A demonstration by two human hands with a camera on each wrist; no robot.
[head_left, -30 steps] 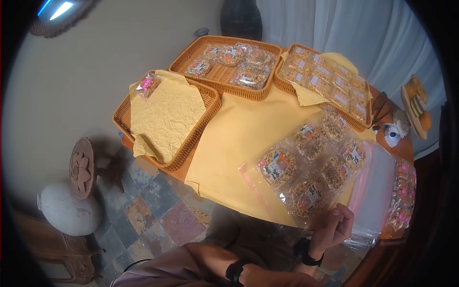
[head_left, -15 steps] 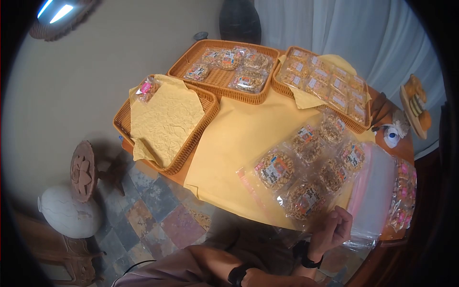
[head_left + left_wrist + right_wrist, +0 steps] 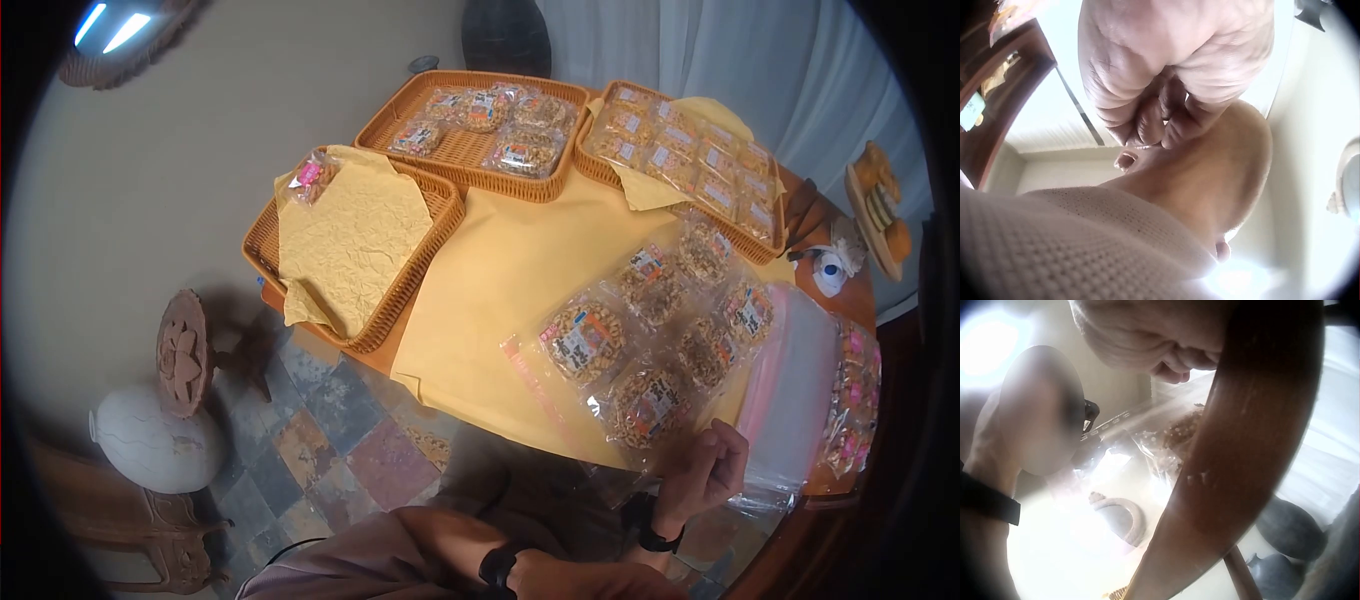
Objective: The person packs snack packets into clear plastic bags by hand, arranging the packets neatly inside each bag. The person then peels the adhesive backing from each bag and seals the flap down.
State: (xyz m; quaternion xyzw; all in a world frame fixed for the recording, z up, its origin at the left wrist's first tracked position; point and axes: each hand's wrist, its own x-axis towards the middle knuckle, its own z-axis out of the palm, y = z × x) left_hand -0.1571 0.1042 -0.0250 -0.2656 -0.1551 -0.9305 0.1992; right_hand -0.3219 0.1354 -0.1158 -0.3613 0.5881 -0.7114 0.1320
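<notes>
My right hand (image 3: 704, 468) is beside the table's near edge, next to the lower corner of a clear bag sheet with several nut-cluster packs (image 3: 650, 400), its fingers loosely curled and nothing seen between them. The right wrist view shows that hand (image 3: 1154, 337) partly behind the brown table edge (image 3: 1235, 444), near clear plastic (image 3: 1147, 444). Close to my body, my left hand (image 3: 1172, 56) has its fingers curled inward with no object visible in them; in the head view it is hard to separate from the crossed forearms at the bottom.
Wicker trays stand at the back: one with nut packs (image 3: 465, 150), one with flat labelled packs (image 3: 690, 165), one paper-lined (image 3: 350, 230) with a single pack (image 3: 313, 177). Clear bags (image 3: 790, 380) and pink-labelled packs (image 3: 853, 400) lie right. A white jar (image 3: 160, 440) stands left.
The head view has shifted slightly. Both hands keep nearly the same pose, and the packs and trays stay in place on the table.
</notes>
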